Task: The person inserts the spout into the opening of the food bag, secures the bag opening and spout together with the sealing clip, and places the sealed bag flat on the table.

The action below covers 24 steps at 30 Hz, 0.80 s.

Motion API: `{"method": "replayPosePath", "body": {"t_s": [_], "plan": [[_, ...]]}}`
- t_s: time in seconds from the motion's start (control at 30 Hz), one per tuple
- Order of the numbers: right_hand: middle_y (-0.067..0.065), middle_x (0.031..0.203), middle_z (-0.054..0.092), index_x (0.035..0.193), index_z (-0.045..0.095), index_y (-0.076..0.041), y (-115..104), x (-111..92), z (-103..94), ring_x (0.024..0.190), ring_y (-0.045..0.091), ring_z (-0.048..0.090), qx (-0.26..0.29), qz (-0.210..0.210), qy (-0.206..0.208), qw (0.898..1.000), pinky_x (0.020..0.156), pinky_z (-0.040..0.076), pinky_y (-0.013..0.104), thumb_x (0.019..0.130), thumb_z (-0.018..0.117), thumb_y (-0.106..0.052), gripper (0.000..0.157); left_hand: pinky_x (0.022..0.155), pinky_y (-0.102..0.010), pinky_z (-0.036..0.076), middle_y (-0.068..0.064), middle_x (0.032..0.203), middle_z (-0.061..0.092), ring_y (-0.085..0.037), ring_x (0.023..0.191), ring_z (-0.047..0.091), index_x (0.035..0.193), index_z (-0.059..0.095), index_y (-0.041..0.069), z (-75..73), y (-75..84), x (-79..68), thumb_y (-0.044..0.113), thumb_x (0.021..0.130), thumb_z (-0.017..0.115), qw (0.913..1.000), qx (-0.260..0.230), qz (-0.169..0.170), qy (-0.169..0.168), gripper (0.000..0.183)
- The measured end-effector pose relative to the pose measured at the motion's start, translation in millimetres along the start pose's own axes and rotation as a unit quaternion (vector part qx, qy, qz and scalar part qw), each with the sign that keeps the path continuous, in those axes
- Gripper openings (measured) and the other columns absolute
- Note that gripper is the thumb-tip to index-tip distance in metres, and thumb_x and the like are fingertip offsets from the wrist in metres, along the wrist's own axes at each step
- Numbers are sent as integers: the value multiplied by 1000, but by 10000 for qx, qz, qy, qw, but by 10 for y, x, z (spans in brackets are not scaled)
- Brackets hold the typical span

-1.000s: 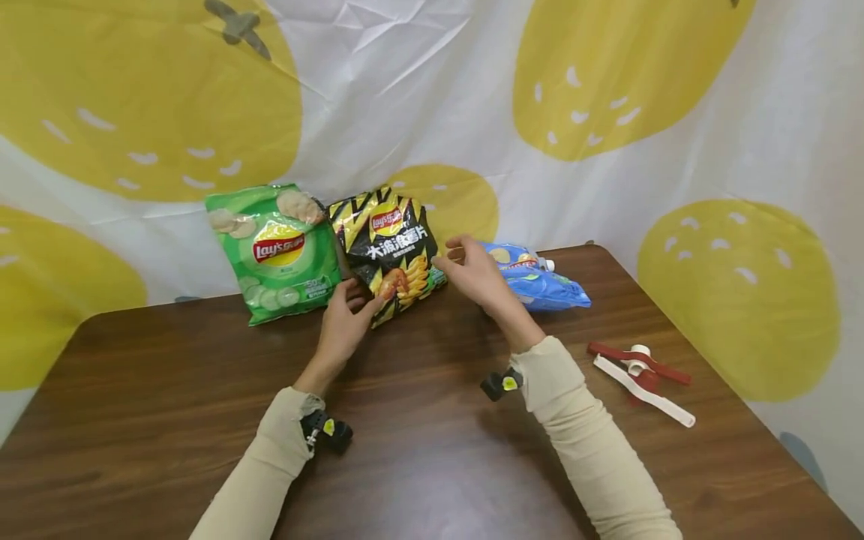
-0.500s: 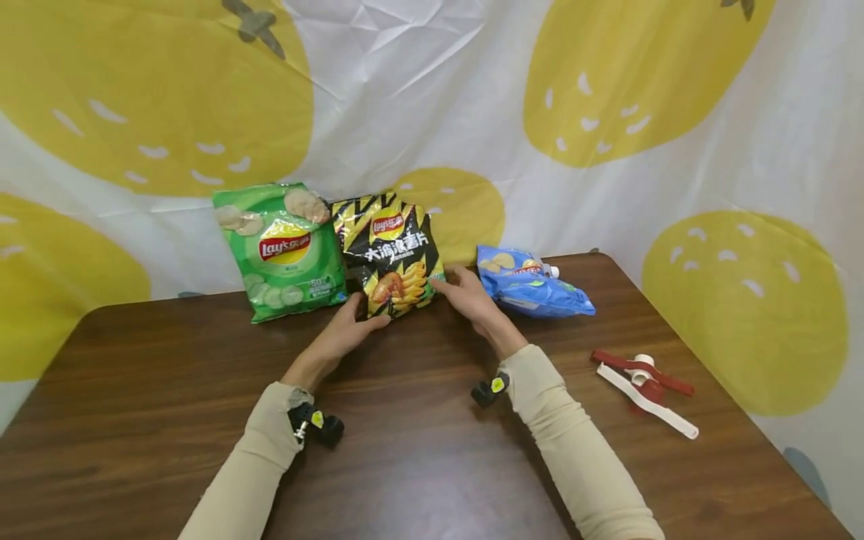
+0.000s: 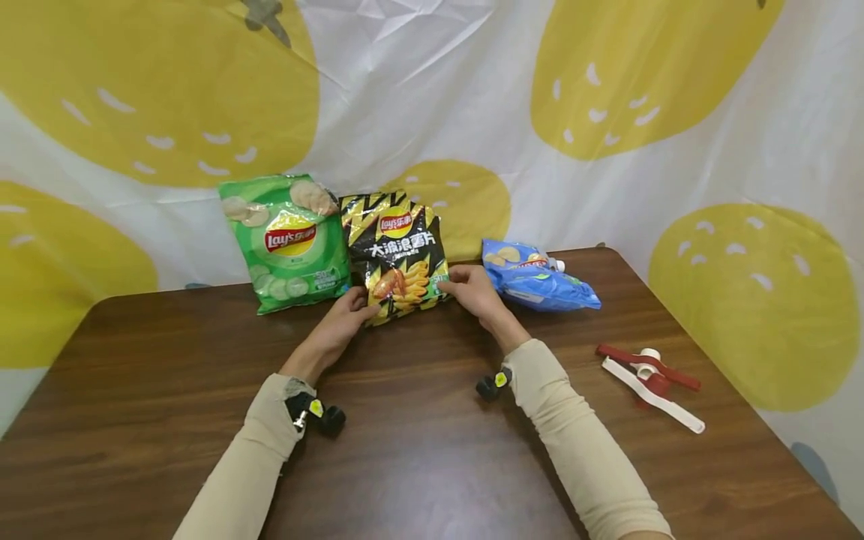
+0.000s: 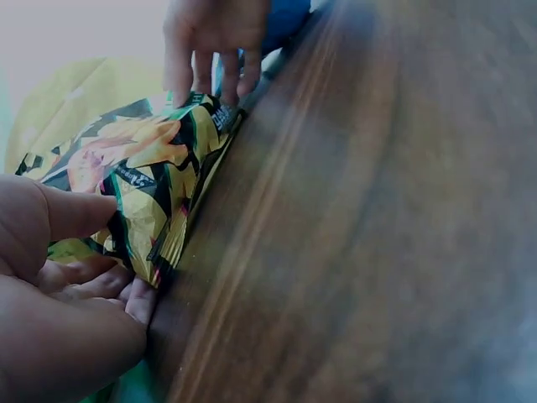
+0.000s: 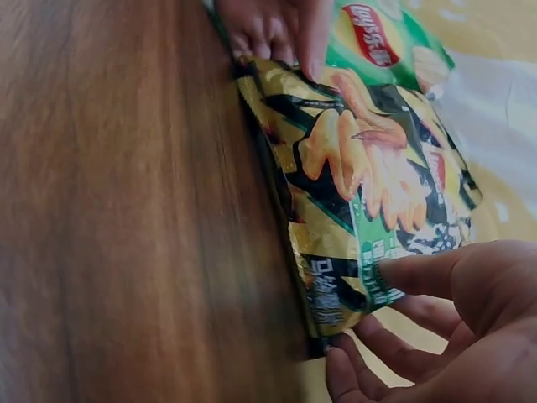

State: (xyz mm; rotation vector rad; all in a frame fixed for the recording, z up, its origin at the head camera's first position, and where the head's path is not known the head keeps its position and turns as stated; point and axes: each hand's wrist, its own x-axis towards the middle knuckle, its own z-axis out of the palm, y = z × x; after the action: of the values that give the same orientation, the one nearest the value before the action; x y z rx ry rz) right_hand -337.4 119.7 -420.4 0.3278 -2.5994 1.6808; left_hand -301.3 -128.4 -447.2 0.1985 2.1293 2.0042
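Observation:
A black and yellow chip bag (image 3: 398, 259) stands leaning against the cloth at the back of the table. My left hand (image 3: 340, 324) pinches its lower left corner, thumb on the front and fingers behind, as the left wrist view shows. At the lower right corner, my right hand (image 3: 478, 294) pinches the bag the same way, with its thumb (image 5: 419, 273) over the green patch. To the left, a green chip bag (image 3: 286, 247) leans against the cloth, close beside the black one. A blue chip bag (image 3: 540, 281) lies slumped just right of my right hand.
Red and white sealing clips (image 3: 651, 386) lie in a loose pile at the table's right side. A white cap or nozzle (image 3: 556, 265) pokes out behind the blue bag. The patterned cloth (image 3: 418, 90) hangs along the back edge of the brown table (image 3: 405, 450).
My right hand has come down along the black bag's right side to its lower corner and now grips it. The left hand has stayed at the lower left corner. The other bags keep their places.

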Motion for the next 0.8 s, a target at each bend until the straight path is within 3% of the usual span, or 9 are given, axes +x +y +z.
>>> {"method": "replayPosePath", "body": {"t_s": [0.13, 0.23, 0.37, 0.5, 0.63, 0.73, 0.8], "plan": [[-3, 59, 31, 62, 46, -6, -70, -24, -22, 56, 14, 27, -908, -564, 37, 9943, 58, 27, 29, 91, 67, -8, 36, 119, -44, 20, -30, 159, 20, -35, 148, 20, 153, 13, -9, 5, -4, -4, 10, 103, 48, 9999, 78, 19, 63, 64], [-4, 59, 18, 59, 31, -13, -130, -43, -25, 55, 14, 16, -1412, -865, 10, 9862, 58, 22, 31, 91, 67, -9, 49, 120, -44, 17, -29, 160, 16, -35, 150, 16, 154, 11, -9, -12, -5, -25, 10, 103, 49, 9999, 113, 21, 49, 66], [-5, 58, 18, 57, 30, -15, -183, -69, -29, 55, 13, 17, -1722, -899, 16, 9809, 57, 21, 30, 89, 67, -9, 49, 120, -46, 16, -30, 160, 16, -37, 150, 14, 154, 11, -9, -30, -5, -65, 12, 102, 51, 9996, 264, 47, -114, 69], [-4, 59, 18, 59, 31, -14, -205, -84, -36, 55, 14, 17, -1820, -833, -54, 9797, 57, 21, 30, 89, 66, -10, 47, 117, -42, 27, -29, 156, 28, -35, 145, 28, 152, 20, -9, -32, -20, -72, 11, 101, 53, 9990, 368, 198, -174, 63], [-5, 57, 23, 62, 37, -14, -243, -90, -48, 54, 13, 23, -2029, -849, -24, 9755, 56, 24, 29, 88, 64, -11, 38, 103, -33, 41, -30, 146, 43, -30, 130, 46, 147, 29, -9, -17, -3, -70, 5, 100, 53, 9977, 545, 392, -132, 54], [-5, 56, 30, 67, 44, -11, -307, -106, -61, 53, 14, 30, -2276, -874, 5, 9698, 54, 26, 29, 86, 61, -11, 26, 89, -28, 45, -30, 137, 51, -27, 116, 53, 142, 36, -10, 18, 56, -95, 2, 98, 54, 9916, 1130, 628, 20, 49], [-3, 58, 35, 71, 47, -10, -359, -124, -75, 55, 16, 34, -2442, -869, -29, 9658, 53, 27, 29, 86, 61, -12, 20, 87, -31, 46, -28, 134, 54, -28, 113, 54, 141, 40, -8, 52, 105, -128, 2, 97, 56, 9829, 1645, 807, 182, 47]]}}
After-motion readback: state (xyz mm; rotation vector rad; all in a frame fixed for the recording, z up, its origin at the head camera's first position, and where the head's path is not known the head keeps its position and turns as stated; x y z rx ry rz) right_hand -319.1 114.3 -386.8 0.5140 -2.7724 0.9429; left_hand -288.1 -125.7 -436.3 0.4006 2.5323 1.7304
